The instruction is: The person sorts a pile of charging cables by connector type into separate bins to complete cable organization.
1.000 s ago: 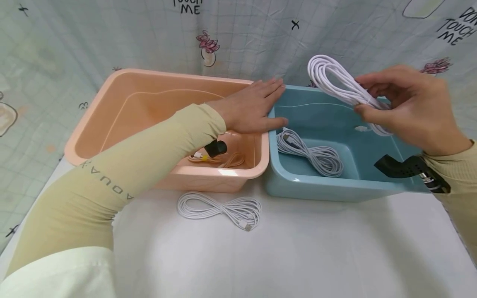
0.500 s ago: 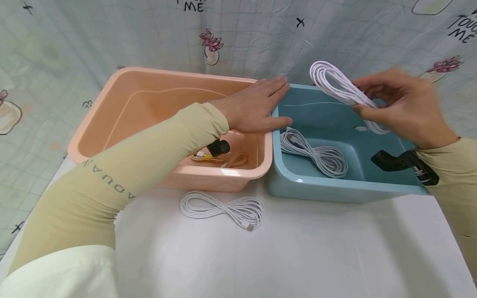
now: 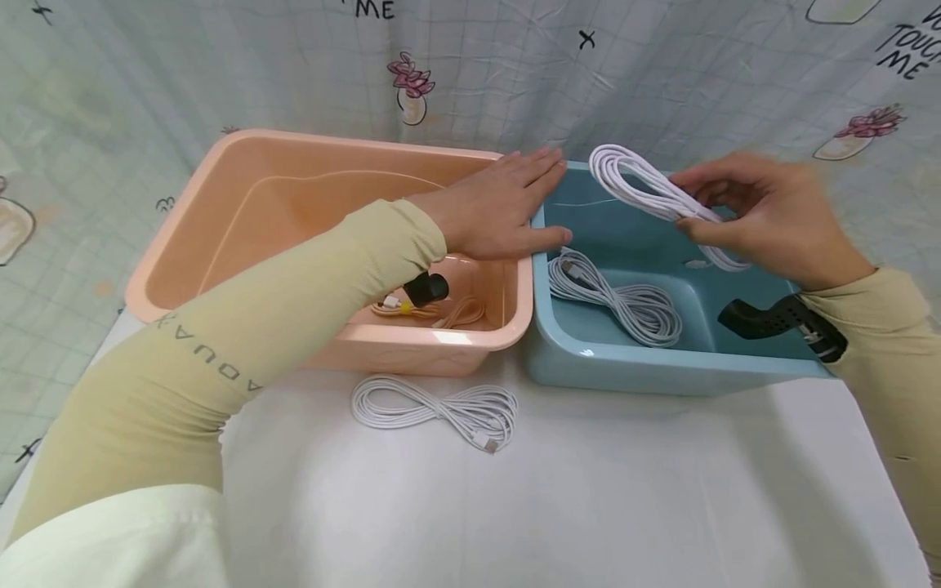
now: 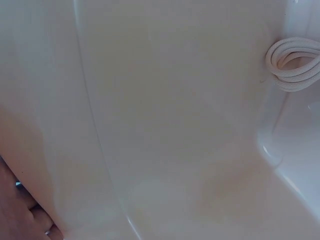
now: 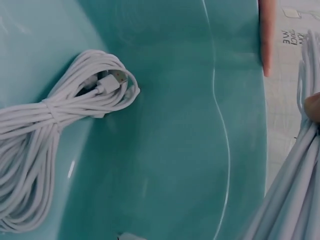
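My right hand [image 3: 775,216] pinches a bundled white cable [image 3: 650,186] between thumb and fingers, above the blue bin [image 3: 625,371]. In the right wrist view that held cable shows large at the right edge. Inside the blue bin lies another bundled cable [image 5: 55,115], its USB plug visible at one end. My left hand [image 3: 507,208] rests flat with spread fingers over the adjoining rims of the blue bin and the peach bin [image 3: 323,147]. A coiled peach-toned cable [image 3: 463,312] lies on the peach bin's floor, partly hidden behind my left sleeve.
On the white table [image 3: 559,498], in front of the peach bin, a third white cable [image 3: 437,412] lies bundled in a figure eight. A patterned curtain [image 3: 507,73] hangs right behind both bins. Black wrist camera mounts hang below each wrist.
My right hand has come left and slightly down with the cable, bringing it further over the blue bin. The left hand stays in place on the rims.
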{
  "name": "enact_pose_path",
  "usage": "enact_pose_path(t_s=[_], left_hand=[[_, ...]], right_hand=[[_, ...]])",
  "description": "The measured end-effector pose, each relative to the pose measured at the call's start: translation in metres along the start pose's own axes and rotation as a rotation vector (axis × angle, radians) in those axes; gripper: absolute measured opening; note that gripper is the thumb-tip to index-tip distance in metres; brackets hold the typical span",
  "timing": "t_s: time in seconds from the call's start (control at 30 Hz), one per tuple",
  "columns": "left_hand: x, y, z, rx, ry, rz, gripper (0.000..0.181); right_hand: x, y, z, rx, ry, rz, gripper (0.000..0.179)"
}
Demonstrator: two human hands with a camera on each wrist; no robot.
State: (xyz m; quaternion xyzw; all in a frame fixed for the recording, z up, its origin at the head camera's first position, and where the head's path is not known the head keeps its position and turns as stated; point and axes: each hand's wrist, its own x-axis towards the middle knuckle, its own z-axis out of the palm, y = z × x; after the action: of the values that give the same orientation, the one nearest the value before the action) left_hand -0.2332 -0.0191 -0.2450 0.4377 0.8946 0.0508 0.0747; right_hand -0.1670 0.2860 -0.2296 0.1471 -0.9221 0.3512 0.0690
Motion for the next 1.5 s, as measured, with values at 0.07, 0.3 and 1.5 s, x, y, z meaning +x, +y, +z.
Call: enact_pose_path(t_s=[0.07,0.3,1.5], left_hand=[[0.0000,-0.0001,-0.0002,-0.002,-0.001,-0.001,0.088],[0.0000,0.0006,-0.0005,-0.001,-0.004,-0.003,0.088],[-0.0013,0.0012,-0.0003,0.000,-0.013,-0.014,0.089]], right_hand=[[0.0001,0.0015,0.0008,-0.008,-0.013,0.001,0.046],[-0.0010,0.0053,0.0000,-0.034,-0.029,0.046,0.045],[-0.0039,0.0069,-0.0047,-0.046,0.001,0.089,0.040]])
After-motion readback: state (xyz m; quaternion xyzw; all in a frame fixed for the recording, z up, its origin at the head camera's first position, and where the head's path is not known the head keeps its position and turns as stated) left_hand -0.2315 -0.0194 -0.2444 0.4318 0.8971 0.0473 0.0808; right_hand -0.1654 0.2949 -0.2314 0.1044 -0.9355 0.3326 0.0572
